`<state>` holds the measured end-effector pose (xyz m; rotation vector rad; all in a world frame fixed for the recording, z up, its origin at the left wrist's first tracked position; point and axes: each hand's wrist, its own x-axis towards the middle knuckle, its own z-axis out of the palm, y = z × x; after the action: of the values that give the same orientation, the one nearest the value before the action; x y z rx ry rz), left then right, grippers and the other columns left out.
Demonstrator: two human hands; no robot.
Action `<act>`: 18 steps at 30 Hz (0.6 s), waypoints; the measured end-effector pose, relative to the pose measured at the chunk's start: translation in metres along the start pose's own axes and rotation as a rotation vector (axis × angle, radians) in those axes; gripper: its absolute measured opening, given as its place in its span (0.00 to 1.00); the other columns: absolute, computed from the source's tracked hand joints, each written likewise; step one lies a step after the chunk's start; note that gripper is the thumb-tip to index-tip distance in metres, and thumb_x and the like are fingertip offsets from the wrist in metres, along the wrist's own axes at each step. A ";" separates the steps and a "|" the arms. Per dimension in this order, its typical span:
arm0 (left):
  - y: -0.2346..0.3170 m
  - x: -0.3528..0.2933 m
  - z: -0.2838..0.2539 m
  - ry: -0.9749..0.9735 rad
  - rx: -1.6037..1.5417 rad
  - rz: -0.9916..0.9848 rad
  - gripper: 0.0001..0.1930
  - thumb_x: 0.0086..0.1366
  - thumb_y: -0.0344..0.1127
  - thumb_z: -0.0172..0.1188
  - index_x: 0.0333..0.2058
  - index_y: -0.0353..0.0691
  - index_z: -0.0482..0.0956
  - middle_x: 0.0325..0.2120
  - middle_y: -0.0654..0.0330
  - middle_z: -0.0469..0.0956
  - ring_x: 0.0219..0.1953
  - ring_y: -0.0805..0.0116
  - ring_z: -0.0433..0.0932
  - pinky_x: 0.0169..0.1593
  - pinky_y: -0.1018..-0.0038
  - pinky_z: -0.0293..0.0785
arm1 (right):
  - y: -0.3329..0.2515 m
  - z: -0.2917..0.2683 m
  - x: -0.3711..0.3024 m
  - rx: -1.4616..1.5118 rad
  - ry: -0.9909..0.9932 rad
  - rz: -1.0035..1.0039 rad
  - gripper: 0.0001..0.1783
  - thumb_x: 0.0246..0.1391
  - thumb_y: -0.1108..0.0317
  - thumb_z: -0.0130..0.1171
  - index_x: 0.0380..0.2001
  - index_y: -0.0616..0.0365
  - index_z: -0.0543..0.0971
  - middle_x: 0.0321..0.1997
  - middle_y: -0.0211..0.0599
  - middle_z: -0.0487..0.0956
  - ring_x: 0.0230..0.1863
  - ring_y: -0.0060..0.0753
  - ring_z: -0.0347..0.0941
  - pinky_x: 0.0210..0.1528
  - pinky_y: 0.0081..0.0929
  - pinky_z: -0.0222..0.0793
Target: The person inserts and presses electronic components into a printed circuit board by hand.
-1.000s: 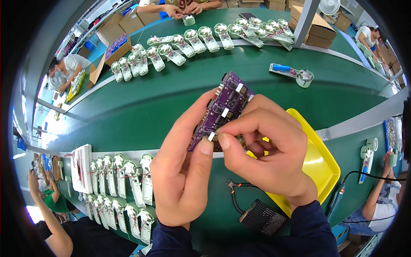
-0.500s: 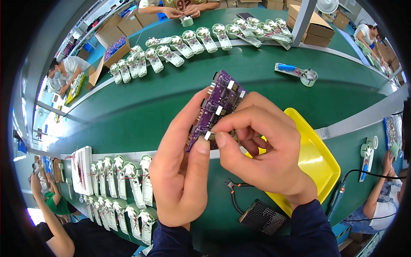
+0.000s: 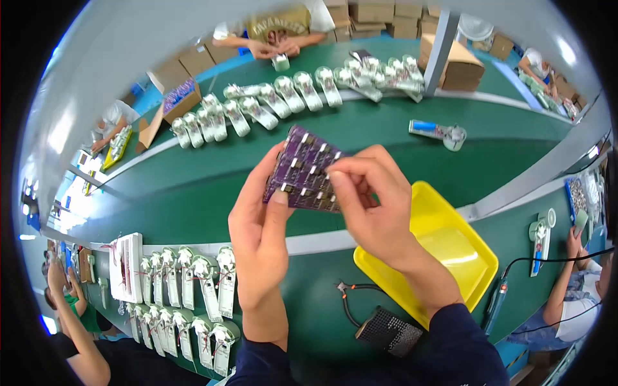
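Note:
My left hand (image 3: pixel 257 238) is closed on a panel of purple circuit boards (image 3: pixel 299 164), thumb on the lower left corner and fingers behind it. The panel is tilted, its face with several small white connectors turned up toward me. At its right edge, my right hand (image 3: pixel 383 209) has thumb and forefinger pinched together. Whatever lies between those fingertips is too small to make out. Beneath my right wrist is a yellow tray (image 3: pixel 450 251). Close by on the green table lie cutters (image 3: pixel 347 302) with dark handles and a black box of small studs (image 3: pixel 389 331).
Rows of pale green housings (image 3: pixel 170 276) stand left beside a white foam block (image 3: pixel 125 270). More housings (image 3: pixel 283 93) line the far table, with one unit (image 3: pixel 438 132) apart. A teal corded tool (image 3: pixel 496 305) lies right of the tray. A metal post (image 3: pixel 441 51) rises behind; co-workers sit around.
Both hands have moved slightly away from me, and the panel has turned to show more of its face. My right hand's pinch has shifted from the near boards to the right edge.

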<state>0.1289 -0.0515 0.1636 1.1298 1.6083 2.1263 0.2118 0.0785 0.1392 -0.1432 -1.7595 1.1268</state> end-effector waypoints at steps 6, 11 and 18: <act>-0.017 -0.021 -0.024 0.099 -0.213 -0.270 0.24 0.70 0.21 0.46 0.65 0.28 0.64 0.57 0.49 0.75 0.55 0.62 0.79 0.58 0.64 0.78 | 0.077 -0.033 0.021 0.044 -0.063 0.280 0.05 0.66 0.72 0.54 0.40 0.59 0.78 0.28 0.26 0.75 0.26 0.13 0.66 0.23 0.16 0.58; -0.020 -0.048 -0.032 0.168 -0.537 -0.270 0.24 0.70 0.22 0.45 0.64 0.28 0.63 0.55 0.48 0.75 0.54 0.57 0.79 0.58 0.57 0.78 | 0.210 -0.047 -0.003 -0.413 -0.446 -0.226 0.11 0.66 0.65 0.51 0.39 0.57 0.81 0.28 0.44 0.82 0.31 0.47 0.80 0.36 0.39 0.75; -0.034 -0.092 -0.036 0.440 -0.691 -0.169 0.26 0.68 0.20 0.45 0.65 0.29 0.62 0.58 0.48 0.73 0.58 0.54 0.75 0.62 0.53 0.74 | 0.207 -0.045 0.006 -1.054 -0.496 -0.153 0.13 0.59 0.58 0.54 0.36 0.51 0.84 0.35 0.43 0.85 0.38 0.54 0.82 0.41 0.51 0.77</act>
<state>0.1573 -0.1205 0.0905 0.3152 0.8936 2.6040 0.1653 0.2251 -0.0065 -0.3718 -2.6092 0.0099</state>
